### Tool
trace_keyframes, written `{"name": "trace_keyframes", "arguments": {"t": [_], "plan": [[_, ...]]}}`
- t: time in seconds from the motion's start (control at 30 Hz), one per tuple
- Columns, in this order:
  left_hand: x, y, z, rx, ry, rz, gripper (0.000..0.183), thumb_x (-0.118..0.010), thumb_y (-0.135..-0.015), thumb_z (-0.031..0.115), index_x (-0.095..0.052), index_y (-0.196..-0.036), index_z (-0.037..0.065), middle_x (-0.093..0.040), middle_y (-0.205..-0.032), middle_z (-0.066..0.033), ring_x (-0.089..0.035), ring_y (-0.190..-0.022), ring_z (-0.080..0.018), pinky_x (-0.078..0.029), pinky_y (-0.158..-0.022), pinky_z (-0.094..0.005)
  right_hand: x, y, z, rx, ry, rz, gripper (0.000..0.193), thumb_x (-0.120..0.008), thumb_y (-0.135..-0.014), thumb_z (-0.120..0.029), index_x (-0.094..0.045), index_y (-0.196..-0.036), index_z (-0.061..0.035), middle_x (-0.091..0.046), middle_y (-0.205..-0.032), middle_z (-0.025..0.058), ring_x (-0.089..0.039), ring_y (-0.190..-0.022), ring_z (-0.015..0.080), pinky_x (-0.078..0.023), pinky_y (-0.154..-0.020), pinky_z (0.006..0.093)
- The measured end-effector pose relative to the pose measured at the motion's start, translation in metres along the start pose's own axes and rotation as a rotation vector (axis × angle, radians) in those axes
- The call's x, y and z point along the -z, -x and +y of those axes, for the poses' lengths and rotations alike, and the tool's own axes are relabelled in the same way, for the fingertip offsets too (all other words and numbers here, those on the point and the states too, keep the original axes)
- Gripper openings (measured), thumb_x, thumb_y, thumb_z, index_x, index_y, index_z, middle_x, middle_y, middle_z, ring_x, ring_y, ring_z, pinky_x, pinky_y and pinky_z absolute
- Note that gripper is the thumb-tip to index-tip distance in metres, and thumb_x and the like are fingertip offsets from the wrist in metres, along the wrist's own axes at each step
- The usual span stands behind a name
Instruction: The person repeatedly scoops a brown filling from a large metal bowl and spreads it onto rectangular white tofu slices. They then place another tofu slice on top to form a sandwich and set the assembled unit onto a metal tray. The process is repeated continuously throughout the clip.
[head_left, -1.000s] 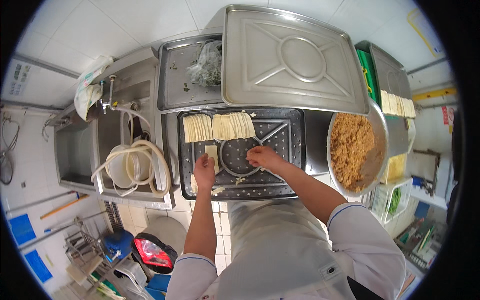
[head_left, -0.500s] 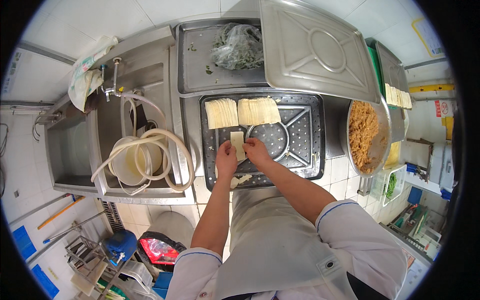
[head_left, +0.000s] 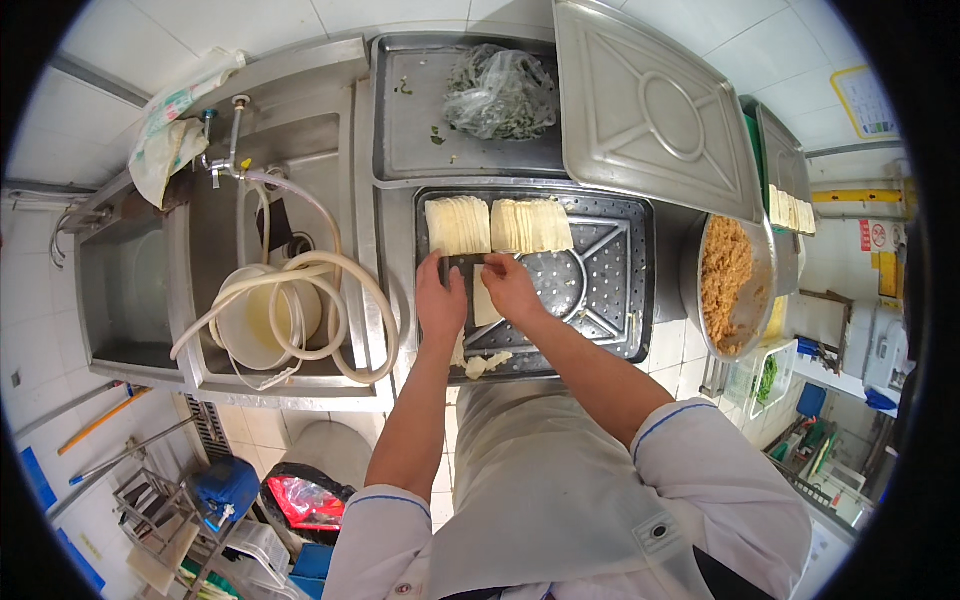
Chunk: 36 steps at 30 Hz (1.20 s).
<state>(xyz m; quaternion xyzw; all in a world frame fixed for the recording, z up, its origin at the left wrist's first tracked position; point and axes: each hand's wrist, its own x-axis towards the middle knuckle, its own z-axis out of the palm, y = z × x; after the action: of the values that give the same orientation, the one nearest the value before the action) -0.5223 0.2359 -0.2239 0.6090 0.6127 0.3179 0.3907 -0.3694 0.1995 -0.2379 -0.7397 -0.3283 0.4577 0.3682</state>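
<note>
In a black perforated tray (head_left: 610,270) stand two rows of thin, pale rectangular sheets, a left stack (head_left: 458,226) and a right stack (head_left: 532,226). My left hand (head_left: 440,300) is at the near edge of the left stack, thumb and fingers apart; whether it touches the stack is hard to tell. Beside it, my right hand (head_left: 510,288) has its fingertips closed at the top edge of a single pale sheet (head_left: 485,303), partly covered by that hand. Torn pale scraps (head_left: 487,365) lie at the tray's near edge.
Left is a steel sink with a white bucket (head_left: 240,325) and coiled hose (head_left: 365,300). Behind, another tray (head_left: 410,150) bears a plastic bag of greens (head_left: 500,95), beside an overturned tray (head_left: 665,110). A bowl of brown filling (head_left: 727,280) stands right.
Both hands have moved away from my body, toward the stacks. My left hand has let go of the single sheet and reached the left stack's near edge. The view has shifted slightly.
</note>
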Motion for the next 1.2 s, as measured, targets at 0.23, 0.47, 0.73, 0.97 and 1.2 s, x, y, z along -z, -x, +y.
{"name": "trace_keyframes", "arguments": {"t": [0.23, 0.47, 0.73, 0.97, 1.2], "plan": [[-0.020, 0.040, -0.014, 0.398, 0.268, -0.202, 0.039, -0.064, -0.106, 0.018, -0.064, -0.140, -0.001, -0.072, -0.130, -0.0155, -0.068, -0.118, -0.0237, -0.052, -0.104, -0.0356, 0.008, 0.023, 0.028, -0.234, 0.084, 0.112, 0.045, -0.067, -0.097, -0.022, -0.064, -0.131, 0.0071, -0.075, -0.113, 0.0229, -0.073, -0.107, 0.0325, -0.057, -0.093, 0.0404], [-0.023, 0.048, -0.023, 0.258, 0.288, -0.189, 0.035, -0.051, -0.112, 0.017, -0.065, -0.141, 0.003, -0.067, -0.142, -0.0175, -0.065, -0.130, -0.0306, -0.049, -0.110, -0.0375, -0.009, 0.019, 0.040, -0.323, -0.043, 0.150, 0.042, -0.067, -0.094, -0.018, -0.066, -0.127, 0.0070, -0.075, -0.113, 0.0234, -0.074, -0.105, 0.0337, -0.057, -0.091, 0.0413], [-0.030, 0.047, -0.025, 0.217, 0.268, -0.247, 0.037, -0.050, -0.113, 0.019, -0.064, -0.143, 0.003, -0.066, -0.142, -0.0191, -0.064, -0.132, -0.0325, -0.049, -0.111, -0.0384, -0.018, 0.015, 0.041, -0.391, -0.102, 0.107, 0.047, -0.074, -0.090, -0.012, -0.061, -0.130, 0.0083, -0.069, -0.103, 0.0127, -0.067, -0.088, 0.0200, -0.055, -0.075, 0.0331], [-0.024, 0.044, -0.022, 0.300, 0.315, -0.289, 0.041, -0.050, -0.114, 0.027, -0.063, -0.145, 0.003, -0.067, -0.143, -0.0182, -0.065, -0.131, -0.0284, -0.049, -0.110, -0.0368, -0.023, 0.015, 0.037, -0.404, -0.124, 0.117, 0.051, -0.081, -0.087, -0.012, -0.058, -0.128, 0.0087, -0.070, -0.108, 0.0147, -0.069, -0.096, 0.0220, -0.057, -0.079, 0.0347], [-0.021, 0.042, -0.016, 0.309, 0.413, -0.291, 0.049, -0.046, -0.117, 0.035, -0.061, -0.147, 0.000, -0.066, -0.145, -0.0170, -0.062, -0.135, -0.0257, -0.046, -0.114, -0.0363, -0.038, 0.021, 0.033, -0.337, -0.192, 0.245, 0.053, -0.081, -0.084, -0.008, -0.059, -0.130, 0.0076, -0.072, -0.106, 0.0172, -0.073, -0.094, 0.0271, -0.060, -0.080, 0.0378]]}}
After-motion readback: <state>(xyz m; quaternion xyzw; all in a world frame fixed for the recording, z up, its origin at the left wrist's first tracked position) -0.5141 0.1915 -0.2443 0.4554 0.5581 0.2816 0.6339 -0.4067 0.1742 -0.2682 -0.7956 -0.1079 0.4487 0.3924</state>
